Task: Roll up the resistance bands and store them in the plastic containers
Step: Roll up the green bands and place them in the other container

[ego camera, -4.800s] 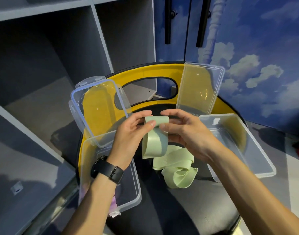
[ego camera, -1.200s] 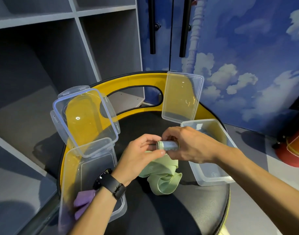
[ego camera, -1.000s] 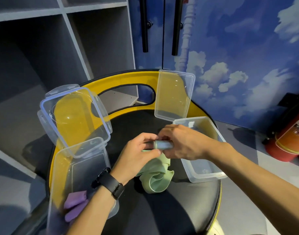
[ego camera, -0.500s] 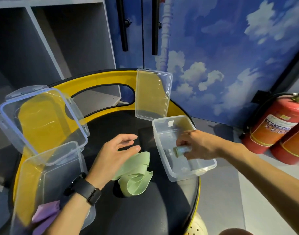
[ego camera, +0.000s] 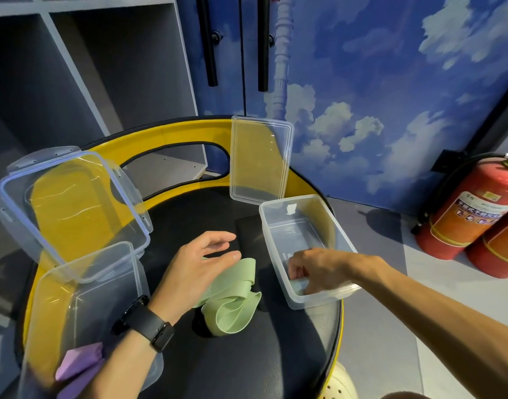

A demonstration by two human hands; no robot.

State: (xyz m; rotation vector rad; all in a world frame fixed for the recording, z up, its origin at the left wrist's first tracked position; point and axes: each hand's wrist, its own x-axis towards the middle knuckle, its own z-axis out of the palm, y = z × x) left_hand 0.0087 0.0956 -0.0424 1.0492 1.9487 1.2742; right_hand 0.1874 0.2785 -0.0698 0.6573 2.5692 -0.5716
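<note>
My right hand (ego camera: 319,267) reaches into the clear right container (ego camera: 301,210), fingers curled on a rolled green band (ego camera: 299,284) pressed low at its near corner. Beside it, my left hand (ego camera: 198,266), with a black watch, hovers open over a loose, folded green band (ego camera: 232,308) lying on the black seat. A second clear container (ego camera: 82,306) stands at the left with a purple band (ego camera: 80,362) inside, partly hidden by my forearm.
Both containers sit on a round black seat (ego camera: 247,361) with a yellow backrest (ego camera: 172,132). A clip lid (ego camera: 71,208) leans at the left, a plain lid (ego camera: 260,159) at the back. Red fire extinguishers (ego camera: 471,208) stand on the floor to the right; grey shelves behind.
The green band got rolled into a tight roll. My right hand carried it into the right container and lowered it to the bottom. My left hand let go and opened.
</note>
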